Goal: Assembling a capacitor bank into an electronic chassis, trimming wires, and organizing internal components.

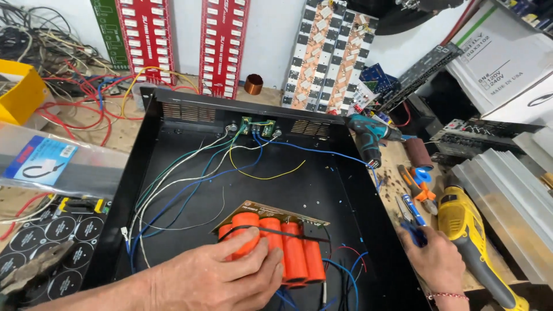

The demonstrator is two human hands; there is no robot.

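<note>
- While the left hand (216, 276) presses down on the row of orange cylinders (276, 247), fingers curled over the leftmost ones, the board (271, 210) under them sits on the floor of the black metal case (173, 124), near its front edge; a black strap runs across the cylinders
- Right hand (435, 262) rests outside the case on the wooden bench (397, 173), fingers closed around the blue handles of pliers (410, 214); jaw end points away from the body
- Step in hand, as I judge it: steadying the board in the case while picking up the tool
- Loose wires (190, 173), white, green, blue and yellow, trail from the small connectors on the back wall toward the board; ends look unattached
- Next move likely calls for bringing the pliers over the case wall without snagging wires; left hand holding the board flat
- Yellow drill (469, 236) lies just beside the right hand; teal drill (368, 135) stands further back
</note>
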